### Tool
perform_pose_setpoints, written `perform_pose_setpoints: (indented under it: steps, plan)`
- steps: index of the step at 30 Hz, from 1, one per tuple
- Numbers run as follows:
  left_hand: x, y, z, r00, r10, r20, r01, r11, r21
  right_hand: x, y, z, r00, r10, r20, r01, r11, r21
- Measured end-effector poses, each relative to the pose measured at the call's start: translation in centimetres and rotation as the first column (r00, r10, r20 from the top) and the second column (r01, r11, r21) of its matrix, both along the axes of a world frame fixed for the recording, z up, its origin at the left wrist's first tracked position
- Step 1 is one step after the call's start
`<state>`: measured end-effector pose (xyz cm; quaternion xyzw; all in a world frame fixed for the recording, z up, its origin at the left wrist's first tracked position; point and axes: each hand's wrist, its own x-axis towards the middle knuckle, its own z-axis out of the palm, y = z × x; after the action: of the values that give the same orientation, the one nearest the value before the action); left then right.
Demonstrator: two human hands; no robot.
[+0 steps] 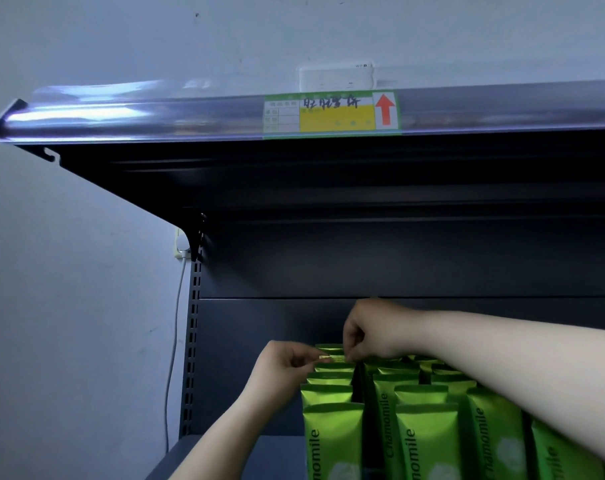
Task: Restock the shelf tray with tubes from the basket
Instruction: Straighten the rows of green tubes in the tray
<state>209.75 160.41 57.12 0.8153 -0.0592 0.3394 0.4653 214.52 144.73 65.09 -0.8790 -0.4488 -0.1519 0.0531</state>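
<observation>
Several green tubes marked "Chamomile" (332, 441) stand upright in rows at the lower right of the dark shelf. My left hand (280, 367) pinches the top edge of a tube (330, 358) near the back of the leftmost row. My right hand (373, 332) reaches in from the right and pinches the same tube's top edge from the other side. The tray under the tubes is hidden, and no basket is in view.
An upper dark shelf (294, 161) overhangs the work area, with a clear price rail and a green and yellow label (332, 112). A slotted upright (193, 341) and a white cable (176, 323) run down the left. Bare shelf floor (273, 452) lies left of the tubes.
</observation>
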Motion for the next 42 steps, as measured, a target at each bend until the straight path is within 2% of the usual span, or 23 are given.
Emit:
perform_pose_setpoints:
  steps: [11,16,24,31,36,39,42]
  plan:
    - [-0.4,0.7,-0.3,1.000,0.020,-0.008,-0.020,1.000,0.013,0.2,-0.1,0.3,0.999,-0.002,0.050,0.003,1.000,-0.025]
    - [-0.6,0.8,-0.1,1.000,0.016,0.004,-0.016,0.999,-0.035,0.3,-1.0,1.7,0.999,-0.020,0.045,0.017,0.997,0.074]
    - [-0.4,0.8,-0.3,0.997,0.072,-0.028,-0.070,0.995,0.070,0.0,-1.9,2.7,0.999,-0.006,0.049,0.000,0.992,0.129]
    - [-0.1,0.9,-0.5,0.997,0.081,-0.021,-0.079,0.994,0.079,-0.1,-1.2,1.8,0.999,-0.018,0.035,0.015,0.997,0.079]
    - [0.2,1.4,0.0,0.997,0.080,-0.002,-0.080,0.997,0.002,0.4,0.1,1.8,0.998,-0.041,0.054,0.041,0.999,-0.010]
    - [1.0,2.1,1.7,0.992,0.124,-0.019,-0.122,0.990,0.067,1.1,1.0,1.8,0.995,-0.066,0.072,0.070,0.996,-0.061]
    - [2.0,2.4,3.0,0.991,0.096,-0.096,-0.078,0.981,0.177,1.8,1.6,1.4,0.995,-0.073,0.065,0.079,0.991,-0.106]
